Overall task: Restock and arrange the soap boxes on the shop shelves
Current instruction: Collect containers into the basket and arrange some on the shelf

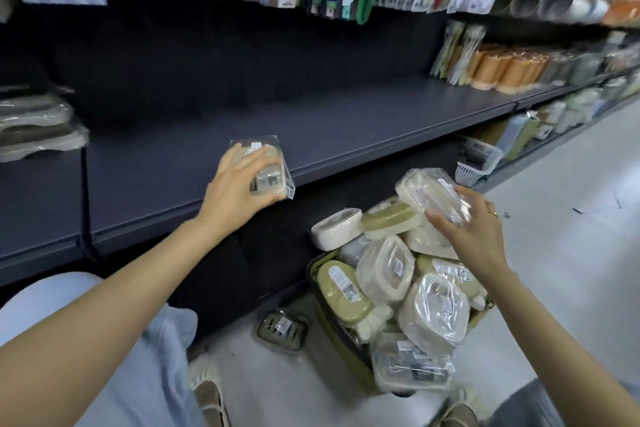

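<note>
My left hand (239, 184) grips a plastic-wrapped cream soap box (270, 175) that sits near the front edge of the dark shelf (346, 128). My right hand (474, 229) holds a second wrapped cream soap box (429, 191) lifted just above a basket (332, 319) on the floor. The basket is heaped with several wrapped soap boxes in cream, olive and white. One dark-rimmed soap box (282, 326) lies on the floor left of the basket.
Wrapped flat items (34, 125) are stacked at the shelf's left end. Orange containers (502, 69) stand at its right end. Packaged goods hang above. A white mesh basket (478, 161) sits on the lower shelf. Pale floor (571, 218) stretches to the right.
</note>
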